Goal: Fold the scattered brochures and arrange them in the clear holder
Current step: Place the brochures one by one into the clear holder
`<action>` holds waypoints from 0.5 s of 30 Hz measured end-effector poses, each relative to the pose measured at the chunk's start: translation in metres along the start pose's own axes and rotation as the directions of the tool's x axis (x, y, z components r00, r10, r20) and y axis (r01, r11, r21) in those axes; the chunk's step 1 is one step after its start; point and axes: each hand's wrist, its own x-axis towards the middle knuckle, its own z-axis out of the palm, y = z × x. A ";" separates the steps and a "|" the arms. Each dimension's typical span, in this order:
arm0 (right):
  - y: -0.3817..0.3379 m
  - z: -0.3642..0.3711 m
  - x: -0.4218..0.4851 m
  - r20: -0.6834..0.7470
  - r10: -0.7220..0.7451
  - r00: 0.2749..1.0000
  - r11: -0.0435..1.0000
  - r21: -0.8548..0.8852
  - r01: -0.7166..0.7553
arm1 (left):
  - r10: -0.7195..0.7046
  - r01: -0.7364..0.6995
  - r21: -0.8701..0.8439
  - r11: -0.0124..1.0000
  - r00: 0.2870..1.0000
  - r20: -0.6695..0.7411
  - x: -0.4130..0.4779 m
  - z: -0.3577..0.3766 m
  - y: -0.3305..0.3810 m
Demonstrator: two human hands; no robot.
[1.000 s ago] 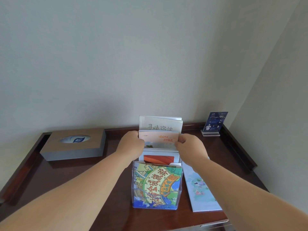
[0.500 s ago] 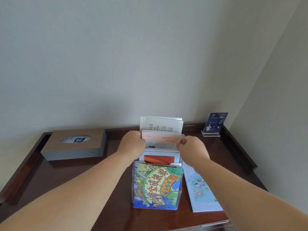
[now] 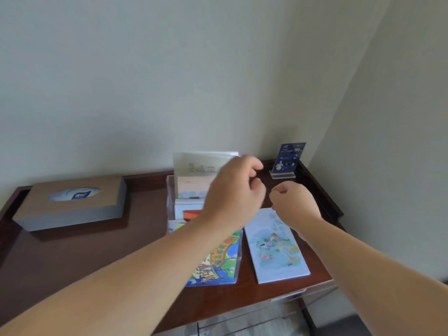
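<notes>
The clear holder [image 3: 170, 204] stands on the dark wooden table and holds several brochures in steps. A white one [image 3: 194, 163] is at the back, then a peach one [image 3: 190, 186], a red-orange one [image 3: 190, 214], and a colourful map one [image 3: 218, 260] in front. A pale blue illustrated brochure [image 3: 274, 248] lies flat to the right of the holder. My left hand [image 3: 235, 190] hovers in front of the holder's upper tiers, fingers curled, holding nothing. My right hand [image 3: 292, 202] is curled over the far end of the flat brochure; I cannot tell whether it touches it.
A brown tissue box [image 3: 72, 202] sits at the back left. A small blue sign in an acrylic stand [image 3: 288, 158] is in the back right corner. The table has a raised rim [image 3: 322, 190]; walls close it in behind and to the right.
Both hands have let go of the peach brochure, which now sits lower in the holder. Both have moved right, the right hand reaching over the flat blue brochure. The view shifted.
</notes>
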 end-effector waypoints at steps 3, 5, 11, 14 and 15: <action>0.033 -0.012 0.003 0.008 0.051 0.999 0.997 -0.053 -0.051 | -0.105 0.108 -0.006 0.994 0.979 0.177 -0.018 0.057 0.000; 0.057 -0.017 0.009 0.039 0.074 0.996 0.994 -0.089 -0.071 | -0.246 0.239 0.058 0.969 0.928 0.278 -0.032 0.093 -0.010; 0.129 -0.012 0.038 0.280 0.183 0.942 0.975 -0.172 -0.139 | -0.692 0.627 0.294 0.721 0.632 0.348 -0.054 0.165 -0.060; 0.156 0.000 0.050 0.369 0.252 0.895 0.965 -0.161 -0.205 | -0.817 0.760 0.304 0.575 0.514 0.260 -0.059 0.182 -0.076; 0.163 0.004 0.053 0.403 0.279 0.871 0.960 -0.138 -0.243 | -0.840 0.782 0.309 0.542 0.490 0.233 -0.060 0.187 -0.079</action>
